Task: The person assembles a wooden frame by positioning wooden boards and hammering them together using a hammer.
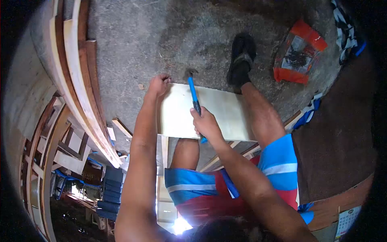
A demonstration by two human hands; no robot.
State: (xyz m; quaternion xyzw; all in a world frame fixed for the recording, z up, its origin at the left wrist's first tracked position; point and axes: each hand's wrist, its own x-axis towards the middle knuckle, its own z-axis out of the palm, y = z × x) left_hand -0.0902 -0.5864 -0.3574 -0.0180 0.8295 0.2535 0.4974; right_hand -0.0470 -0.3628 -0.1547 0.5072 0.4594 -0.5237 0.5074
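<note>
Bare arms (139, 173) loom closest; I see the right hand (207, 126) wrapped round the hammer (193, 91), over the pale board (225, 111). Left hand (158, 85) at the board's corner, grip unclear to me. Hammer looks head-heavy: hold it low.

I have the right hand (206, 125) gripping the hammer (192, 89) above the board (225, 111), hammer head past the far edge in view, the left hand (160, 84) at the board's far left corner, and a bag (300, 54) on the floor (129, 44) right of the shoe (243, 43).
</note>
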